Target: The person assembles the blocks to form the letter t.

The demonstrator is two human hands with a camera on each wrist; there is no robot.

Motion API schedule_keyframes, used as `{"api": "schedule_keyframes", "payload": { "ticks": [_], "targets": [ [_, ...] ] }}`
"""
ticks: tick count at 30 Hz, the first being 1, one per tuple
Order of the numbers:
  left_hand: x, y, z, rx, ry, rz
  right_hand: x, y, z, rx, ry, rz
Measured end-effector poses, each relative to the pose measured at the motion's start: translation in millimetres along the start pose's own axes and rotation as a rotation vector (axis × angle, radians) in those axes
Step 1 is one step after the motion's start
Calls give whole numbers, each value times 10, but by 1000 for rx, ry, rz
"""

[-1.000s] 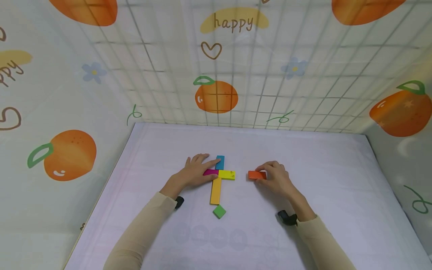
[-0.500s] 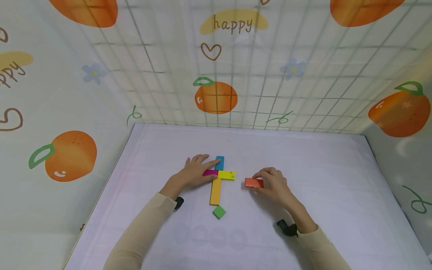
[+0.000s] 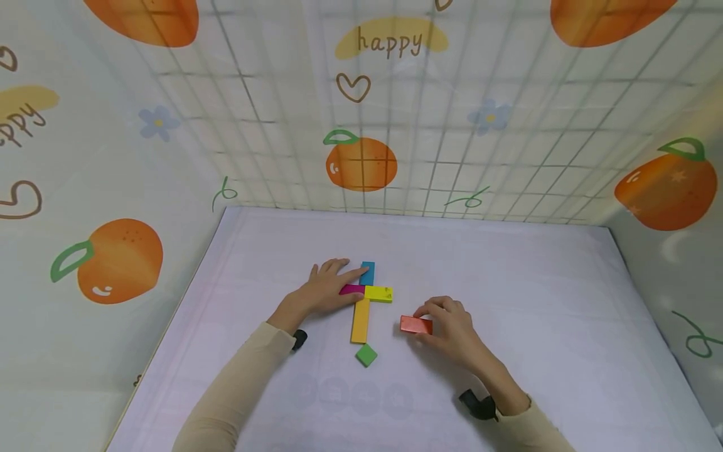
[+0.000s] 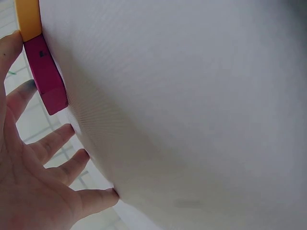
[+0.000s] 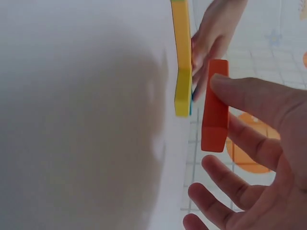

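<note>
My right hand (image 3: 452, 329) pinches a red-orange rectangular block (image 3: 414, 324) between thumb and fingers, right of the laid-out blocks. In the right wrist view the block (image 5: 216, 110) is raised off the table, its other fingers loose below. My left hand (image 3: 327, 289) rests with spread fingers on the cross-shaped layout. Its index finger touches the blue block (image 3: 368, 274) at the top, and its thumb lies by the magenta block (image 3: 353, 289), partly hiding it. A yellow block (image 3: 379, 294) forms the right arm. Below runs a longer amber block (image 3: 360, 321).
A green square block (image 3: 366, 355), turned like a diamond, lies at the amber block's lower end. The white tabletop (image 3: 536, 282) is bordered by a printed cloth backdrop (image 3: 260, 144) at the back and sides. Each wrist wears a black camera (image 3: 479, 405).
My right hand has carried the red-orange block toward me and slightly left, down beside the amber block. The left hand and the laid-out blocks have stayed in place.
</note>
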State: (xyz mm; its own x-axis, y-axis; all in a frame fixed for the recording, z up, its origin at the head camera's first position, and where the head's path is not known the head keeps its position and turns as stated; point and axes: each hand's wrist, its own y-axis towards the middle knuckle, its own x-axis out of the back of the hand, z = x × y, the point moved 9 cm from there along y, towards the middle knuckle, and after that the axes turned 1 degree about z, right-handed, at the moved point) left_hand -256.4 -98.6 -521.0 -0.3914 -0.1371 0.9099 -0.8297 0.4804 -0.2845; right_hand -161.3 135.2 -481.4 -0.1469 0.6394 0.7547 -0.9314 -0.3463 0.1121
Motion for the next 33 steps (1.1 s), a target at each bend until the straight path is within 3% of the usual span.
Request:
{"api": "schedule_keyframes", "payload": {
  "ticks": [11,21,33],
  "targets": [
    [10,-2,-3,4,-6,8,-186,-139,197,12,5,53],
    [8,-4,-6,-9,-7,12,-336,-160,243,-4,-18,111],
    [-1,2,6,-11,-2,3,-483,-219,311,42,-28,157]
  ]
}}
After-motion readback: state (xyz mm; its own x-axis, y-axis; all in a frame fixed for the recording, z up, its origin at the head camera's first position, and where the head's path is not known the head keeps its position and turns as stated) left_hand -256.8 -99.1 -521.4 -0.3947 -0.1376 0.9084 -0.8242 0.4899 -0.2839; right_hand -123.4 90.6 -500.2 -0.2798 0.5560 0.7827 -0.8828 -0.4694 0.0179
